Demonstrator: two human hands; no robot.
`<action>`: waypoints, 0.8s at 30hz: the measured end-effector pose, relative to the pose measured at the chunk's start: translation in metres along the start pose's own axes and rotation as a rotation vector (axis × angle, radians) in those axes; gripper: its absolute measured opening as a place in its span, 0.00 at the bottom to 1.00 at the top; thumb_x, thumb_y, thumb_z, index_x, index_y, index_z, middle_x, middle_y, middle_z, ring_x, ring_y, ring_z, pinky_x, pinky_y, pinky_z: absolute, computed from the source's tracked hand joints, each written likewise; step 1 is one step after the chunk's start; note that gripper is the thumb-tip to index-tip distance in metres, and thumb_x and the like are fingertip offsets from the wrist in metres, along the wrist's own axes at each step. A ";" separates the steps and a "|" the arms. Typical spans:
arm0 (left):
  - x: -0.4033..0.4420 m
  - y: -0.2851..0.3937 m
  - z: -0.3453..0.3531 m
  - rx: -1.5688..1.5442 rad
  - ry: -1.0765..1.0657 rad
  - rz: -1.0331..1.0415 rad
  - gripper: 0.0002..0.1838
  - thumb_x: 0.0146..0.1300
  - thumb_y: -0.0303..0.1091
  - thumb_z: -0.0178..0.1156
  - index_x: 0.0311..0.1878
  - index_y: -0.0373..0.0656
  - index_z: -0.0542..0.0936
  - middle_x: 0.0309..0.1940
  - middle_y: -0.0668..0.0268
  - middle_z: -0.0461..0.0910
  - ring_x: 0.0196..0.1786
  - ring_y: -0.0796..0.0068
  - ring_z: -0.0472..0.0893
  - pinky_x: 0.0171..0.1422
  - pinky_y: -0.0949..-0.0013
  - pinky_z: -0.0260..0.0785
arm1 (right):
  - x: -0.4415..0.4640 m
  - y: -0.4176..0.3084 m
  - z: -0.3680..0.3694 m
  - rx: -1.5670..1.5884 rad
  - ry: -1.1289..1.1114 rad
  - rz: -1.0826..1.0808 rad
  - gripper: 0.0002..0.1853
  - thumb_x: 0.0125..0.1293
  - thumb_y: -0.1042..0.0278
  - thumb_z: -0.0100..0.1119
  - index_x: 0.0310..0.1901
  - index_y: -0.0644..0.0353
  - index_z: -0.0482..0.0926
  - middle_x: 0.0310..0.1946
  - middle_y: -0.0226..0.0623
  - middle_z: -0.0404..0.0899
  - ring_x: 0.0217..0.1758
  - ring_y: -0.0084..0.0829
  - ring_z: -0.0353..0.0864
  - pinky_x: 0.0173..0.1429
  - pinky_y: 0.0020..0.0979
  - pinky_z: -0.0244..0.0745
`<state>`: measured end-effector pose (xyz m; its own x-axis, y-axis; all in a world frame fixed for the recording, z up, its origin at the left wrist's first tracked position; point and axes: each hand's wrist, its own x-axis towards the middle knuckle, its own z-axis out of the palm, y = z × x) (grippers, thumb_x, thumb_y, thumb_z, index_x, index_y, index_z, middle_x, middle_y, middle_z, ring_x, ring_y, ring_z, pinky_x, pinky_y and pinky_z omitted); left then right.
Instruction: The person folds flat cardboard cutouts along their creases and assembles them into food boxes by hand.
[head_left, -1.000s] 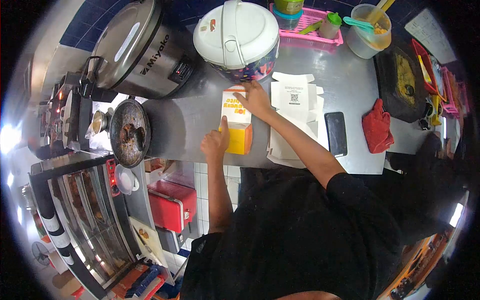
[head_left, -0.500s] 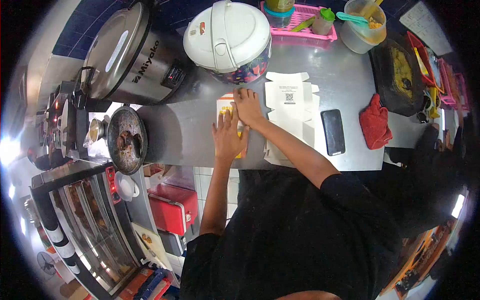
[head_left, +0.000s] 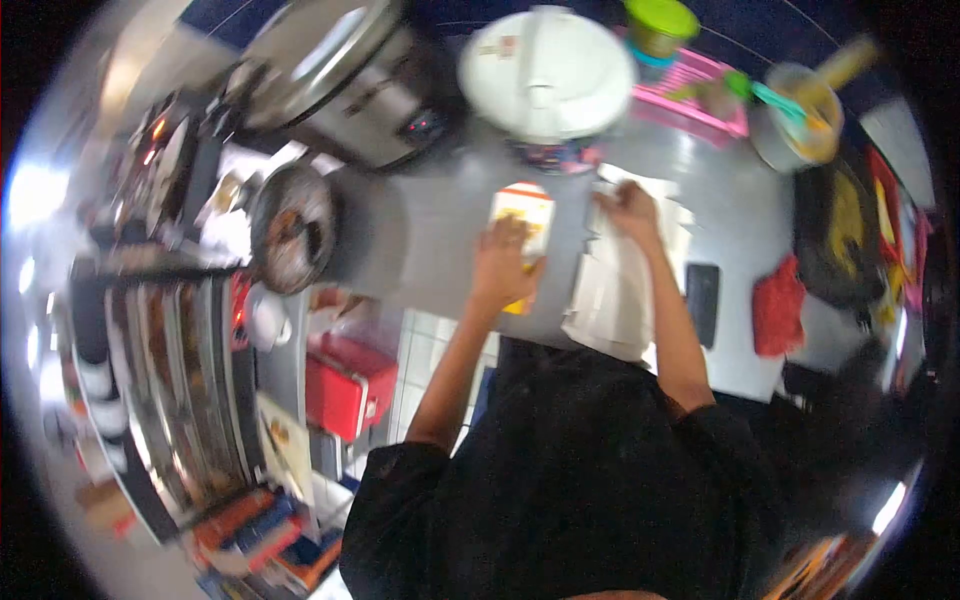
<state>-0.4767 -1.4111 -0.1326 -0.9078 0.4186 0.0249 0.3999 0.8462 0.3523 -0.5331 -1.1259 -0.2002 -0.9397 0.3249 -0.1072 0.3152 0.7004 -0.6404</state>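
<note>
My left hand (head_left: 503, 262) lies with its palm down and fingers out on a flat white carton (head_left: 520, 197) with yellow and orange print, resting on the steel counter. To its right, my right hand (head_left: 632, 212) is over the upper part of a stack of flat white cartons (head_left: 615, 300). Its fingers are bent near the stack's left edge. Motion blur hides whether they pinch a carton or only touch it. A dark phone (head_left: 703, 305) lies right of the stack, beside my right forearm.
A white rice cooker (head_left: 545, 75) and a large steel cooker (head_left: 360, 95) stand at the back. Behind the stack is a pink basket (head_left: 690, 120) with containers. A red cloth (head_left: 778, 310) lies at the right, a stone mortar (head_left: 292, 225) at the left edge.
My right hand has left the printed carton and moved right onto the stack of white cartons. My left hand stays on the printed carton. The view has shifted and blurred.
</note>
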 end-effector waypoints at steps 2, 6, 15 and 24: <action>-0.003 0.000 -0.008 -0.040 0.099 0.006 0.33 0.61 0.51 0.61 0.64 0.37 0.74 0.69 0.46 0.69 0.73 0.46 0.65 0.76 0.39 0.51 | -0.001 0.018 -0.003 0.322 -0.055 -0.098 0.20 0.62 0.51 0.69 0.35 0.63 0.82 0.27 0.35 0.82 0.32 0.27 0.79 0.39 0.33 0.75; -0.007 0.012 -0.023 -0.113 0.218 0.003 0.28 0.63 0.45 0.60 0.62 0.36 0.74 0.67 0.46 0.70 0.72 0.46 0.66 0.78 0.41 0.50 | -0.003 0.041 -0.015 0.422 -0.150 0.005 0.10 0.70 0.67 0.57 0.39 0.67 0.80 0.28 0.36 0.79 0.31 0.26 0.76 0.38 0.32 0.73; -0.020 0.062 -0.064 -0.369 0.499 0.175 0.21 0.59 0.32 0.64 0.55 0.36 0.77 0.57 0.48 0.76 0.61 0.48 0.76 0.68 0.51 0.67 | -0.099 -0.051 -0.084 0.355 0.478 -0.209 0.13 0.74 0.66 0.54 0.33 0.65 0.68 0.24 0.33 0.68 0.28 0.24 0.66 0.33 0.29 0.66; -0.106 -0.159 -0.084 -0.363 1.394 -0.714 0.14 0.64 0.27 0.62 0.51 0.38 0.74 0.38 0.66 0.74 0.39 0.73 0.74 0.42 0.70 0.70 | -0.094 -0.024 -0.097 0.453 0.408 -0.181 0.15 0.76 0.63 0.57 0.32 0.61 0.70 0.26 0.23 0.67 0.29 0.16 0.63 0.33 0.22 0.62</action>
<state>-0.4546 -1.6177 -0.1126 -0.3694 -0.7918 0.4863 -0.0006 0.5235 0.8520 -0.4396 -1.1116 -0.1014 -0.8182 0.5053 0.2742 -0.0153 0.4576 -0.8890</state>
